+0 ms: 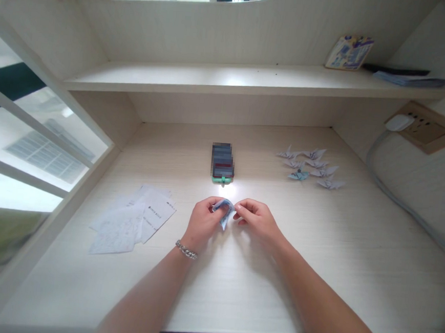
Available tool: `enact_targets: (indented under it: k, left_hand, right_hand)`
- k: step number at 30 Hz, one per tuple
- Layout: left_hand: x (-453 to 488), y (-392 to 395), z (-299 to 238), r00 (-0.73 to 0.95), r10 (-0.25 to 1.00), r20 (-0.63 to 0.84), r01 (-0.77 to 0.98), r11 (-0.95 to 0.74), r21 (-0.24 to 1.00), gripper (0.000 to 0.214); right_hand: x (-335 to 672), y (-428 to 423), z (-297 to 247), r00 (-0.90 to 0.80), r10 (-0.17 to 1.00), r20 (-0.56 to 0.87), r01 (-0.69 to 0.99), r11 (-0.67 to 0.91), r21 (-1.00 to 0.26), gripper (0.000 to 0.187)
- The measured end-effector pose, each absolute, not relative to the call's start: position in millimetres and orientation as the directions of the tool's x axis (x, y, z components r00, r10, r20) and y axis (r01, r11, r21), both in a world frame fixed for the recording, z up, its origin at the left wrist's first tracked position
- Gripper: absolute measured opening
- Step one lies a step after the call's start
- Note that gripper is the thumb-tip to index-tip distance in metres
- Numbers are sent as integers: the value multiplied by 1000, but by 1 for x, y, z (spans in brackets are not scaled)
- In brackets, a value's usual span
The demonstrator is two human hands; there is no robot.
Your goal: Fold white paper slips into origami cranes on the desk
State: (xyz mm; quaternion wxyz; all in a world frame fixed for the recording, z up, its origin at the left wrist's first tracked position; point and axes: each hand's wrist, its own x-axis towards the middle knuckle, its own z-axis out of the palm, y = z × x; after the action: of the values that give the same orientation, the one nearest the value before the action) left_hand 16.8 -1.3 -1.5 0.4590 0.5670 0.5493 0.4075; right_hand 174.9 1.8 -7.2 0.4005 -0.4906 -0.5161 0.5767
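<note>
A small piece of folded light-blue paper (225, 219) is held just above the desk, near its middle. My left hand (204, 220) is closed on it, the thumb lying across the paper. From the other side, my right hand (256, 218) pinches the paper's right edge between thumb and fingertips. Beyond the hands lies a phone (223, 161) in a green case, its screen blurred. Several folded paper cranes (315, 166) stand in a group at the back right, one of them bluish. To the left is a loose pile of white paper sheets (135, 218), some with writing.
Above the back of the desk (213, 289) runs a shelf (198, 80) holding a small patterned box (349, 52) and flat booklets (412, 79). A white plug (399, 122) sits in the right wall socket, its grey cable (386, 192) trailing along the desk's right side.
</note>
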Motion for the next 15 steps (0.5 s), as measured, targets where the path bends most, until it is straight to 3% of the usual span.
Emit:
enact_targets:
  k: [9, 15]
  left_hand:
    - [18, -2, -1, 32, 998, -52, 275, 41, 960, 24]
    - [18, -3, -2, 31, 995, -90, 238, 80, 968, 28]
  right_hand:
    - [178, 2, -6, -272, 945, -183, 34, -181, -983, 12]
    - [176, 3, -7, -304, 934, -188, 113, -160, -981, 14]
